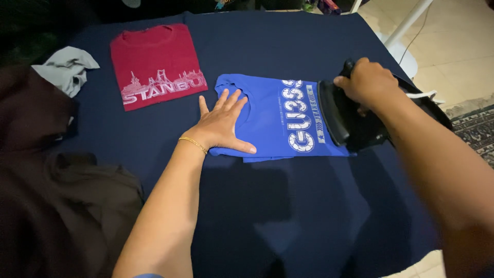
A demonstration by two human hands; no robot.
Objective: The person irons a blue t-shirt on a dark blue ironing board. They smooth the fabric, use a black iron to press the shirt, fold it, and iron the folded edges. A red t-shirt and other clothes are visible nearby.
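Note:
A folded blue t-shirt point(275, 116) with white print lies in the middle of a dark navy cloth-covered surface point(288, 216). My left hand point(221, 123) rests flat on its left part, fingers spread, a thin gold bracelet on the wrist. My right hand point(368, 80) grips the handle of a black clothes iron point(345, 116), which sits tilted at the shirt's right edge with its soleplate facing the shirt.
A folded red t-shirt point(157, 64) with white print lies at the back left. A grey garment point(67, 67) and dark brown clothes point(56, 195) are heaped at the left. Tiled floor, a white stand leg point(406, 25) and a patterned rug point(476, 128) show at the right.

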